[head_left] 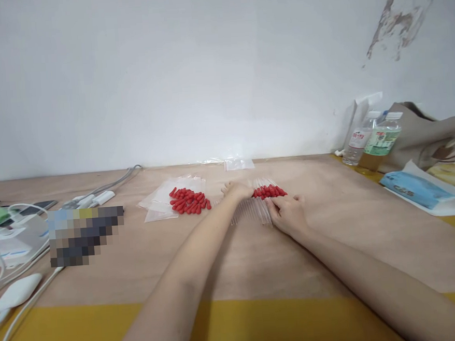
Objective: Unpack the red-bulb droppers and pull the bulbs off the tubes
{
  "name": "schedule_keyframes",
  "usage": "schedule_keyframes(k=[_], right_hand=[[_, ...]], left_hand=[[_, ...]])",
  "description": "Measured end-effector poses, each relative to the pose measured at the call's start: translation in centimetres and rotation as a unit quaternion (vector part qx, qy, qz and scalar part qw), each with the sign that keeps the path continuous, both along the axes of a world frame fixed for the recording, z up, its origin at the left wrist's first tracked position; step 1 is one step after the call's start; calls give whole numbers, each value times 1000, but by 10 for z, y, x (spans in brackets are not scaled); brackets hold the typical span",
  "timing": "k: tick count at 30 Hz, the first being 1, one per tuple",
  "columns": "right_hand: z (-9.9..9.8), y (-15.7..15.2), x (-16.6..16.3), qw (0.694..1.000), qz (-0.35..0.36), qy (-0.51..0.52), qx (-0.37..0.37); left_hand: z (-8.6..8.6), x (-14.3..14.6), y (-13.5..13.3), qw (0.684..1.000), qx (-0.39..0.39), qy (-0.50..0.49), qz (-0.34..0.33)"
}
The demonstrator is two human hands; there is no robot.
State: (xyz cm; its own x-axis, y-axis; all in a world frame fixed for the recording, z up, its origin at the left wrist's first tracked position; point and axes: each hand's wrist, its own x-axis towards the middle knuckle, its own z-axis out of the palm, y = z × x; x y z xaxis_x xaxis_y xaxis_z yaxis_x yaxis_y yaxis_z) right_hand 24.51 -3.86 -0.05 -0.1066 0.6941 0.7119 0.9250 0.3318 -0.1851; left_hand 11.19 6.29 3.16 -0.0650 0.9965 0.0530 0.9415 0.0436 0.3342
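A row of clear droppers with red bulbs (268, 191) lies side by side at the middle of the wooden table (333, 236). My left hand (237, 190) rests at the left end of that row, fingers curled against the bulbs. Over the clear tube ends (254, 213) sits my right hand (288, 213), its fingers pressed down on them. To the left, a loose pile of red rubber bulbs (188, 200) lies on clear plastic bags (163, 201).
Two plastic bottles (373, 142) stand at the back right beside a beige bag (435, 135) and a blue pack (419, 188). Cables, chargers and white devices (14, 242) crowd the left side. A small clear bag (238, 163) lies by the wall. Yellow tape (261, 319) edges the table front.
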Motion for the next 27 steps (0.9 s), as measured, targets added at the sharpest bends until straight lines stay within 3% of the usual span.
schedule_keyframes(k=[4, 7, 13, 16, 19, 22, 27], right_hand=[[0, 0, 1, 1000, 1, 1, 7], [-1, -1, 2, 1000, 4, 11, 12], [-5, 1, 1, 993, 26, 85, 71], [-6, 0, -1, 985, 69, 125, 98], [-5, -5, -3, 980, 118, 121, 107], [-2, -12, -6, 979, 164, 58, 107], [1, -21, -13, 970, 209, -62, 102]], left_hand=[[-5, 9, 14, 1000, -13, -12, 25], [5, 4, 9, 999, 23, -20, 16], [23, -48, -51, 981, 155, -25, -112], [10, -85, -89, 946, 226, -12, -232], [-11, -110, -115, 920, 267, 5, -288], [-26, -119, -129, 900, 303, 14, -312], [-33, -116, -136, 875, 358, 18, -325]])
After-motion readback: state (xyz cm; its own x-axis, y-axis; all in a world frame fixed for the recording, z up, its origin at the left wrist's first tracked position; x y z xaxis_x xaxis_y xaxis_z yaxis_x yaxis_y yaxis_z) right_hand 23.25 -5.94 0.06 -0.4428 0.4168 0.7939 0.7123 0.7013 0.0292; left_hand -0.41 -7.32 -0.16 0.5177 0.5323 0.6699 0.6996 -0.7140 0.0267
